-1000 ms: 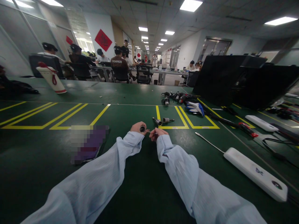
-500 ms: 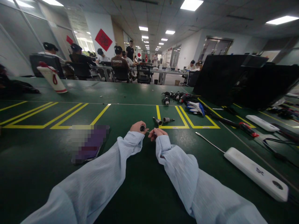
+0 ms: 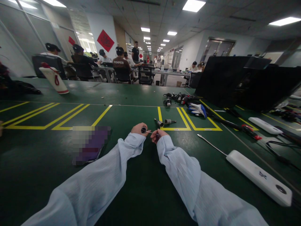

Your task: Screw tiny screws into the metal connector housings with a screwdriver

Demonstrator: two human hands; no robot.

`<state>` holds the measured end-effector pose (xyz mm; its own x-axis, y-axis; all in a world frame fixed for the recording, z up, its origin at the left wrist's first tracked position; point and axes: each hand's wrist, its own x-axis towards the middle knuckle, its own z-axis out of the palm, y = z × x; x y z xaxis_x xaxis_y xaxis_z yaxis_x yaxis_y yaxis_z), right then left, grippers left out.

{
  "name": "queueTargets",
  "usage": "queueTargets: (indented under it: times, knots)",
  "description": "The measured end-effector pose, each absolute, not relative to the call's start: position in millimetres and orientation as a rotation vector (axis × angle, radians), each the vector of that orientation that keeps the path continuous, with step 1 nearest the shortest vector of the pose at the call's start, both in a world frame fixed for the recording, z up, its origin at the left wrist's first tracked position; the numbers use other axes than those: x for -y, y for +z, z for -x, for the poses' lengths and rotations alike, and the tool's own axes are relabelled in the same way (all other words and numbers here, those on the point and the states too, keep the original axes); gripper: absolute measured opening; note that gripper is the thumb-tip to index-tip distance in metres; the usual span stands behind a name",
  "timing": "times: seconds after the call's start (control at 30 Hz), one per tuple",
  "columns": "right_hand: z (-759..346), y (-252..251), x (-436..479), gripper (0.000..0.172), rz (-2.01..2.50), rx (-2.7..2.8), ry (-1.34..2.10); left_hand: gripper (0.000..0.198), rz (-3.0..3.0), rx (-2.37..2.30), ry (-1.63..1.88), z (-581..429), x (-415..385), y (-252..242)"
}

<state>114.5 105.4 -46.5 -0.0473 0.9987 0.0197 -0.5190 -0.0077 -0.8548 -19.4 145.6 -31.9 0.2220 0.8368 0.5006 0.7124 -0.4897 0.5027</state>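
My left hand [image 3: 138, 128] is closed around a small round metal part [image 3: 143, 129] whose dark hollow end faces me. In the fingers of my right hand [image 3: 159, 136] is a thin metal rod [image 3: 148, 131], whose far tip reaches the hollow end; I cannot tell whether it goes inside. Just beyond my hands lie two small metal pieces, each with a cup-like end and a thin stem: one tilted piece [image 3: 159, 122] at the corner of a yellow marking, another piece [image 3: 168, 121] to its right. Everything rests on the green tabletop [image 3: 145, 188].
A purple, partly pixelated flat object [image 3: 90, 150] lies left. At right are a white handheld device [image 3: 258, 177] with a long metal shaft, a red-and-black handled tool [image 3: 250, 131], a blue-white glove [image 3: 198, 110] and black metal parts [image 3: 168, 102]. A white cup [image 3: 55, 80] stands back left.
More of the thin rod now shows between my hands, as my right hand has shifted slightly right. The round part stays in my left hand.
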Motion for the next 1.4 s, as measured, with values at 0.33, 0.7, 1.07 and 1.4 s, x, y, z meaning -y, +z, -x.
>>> queueTargets:
  times: [0.33,0.7,1.07,1.4]
  knots:
    - [-115,-43,-99,0.020,0.785,0.877,1.459,0.014,-2.340,-1.511,1.125,20,-147,-34]
    - [-112,-46,-102,0.025,0.709,0.805,1.536,0.020,-2.302,-1.461,1.188,21,-150,-34]
    - [-111,-34,-91,0.021,0.738,0.884,1.308,0.020,-2.280,-1.328,1.167,23,-148,-33]
    - [-103,-32,-78,0.025,1.074,1.330,0.462,0.017,-2.335,-1.243,1.067,24,-160,-39]
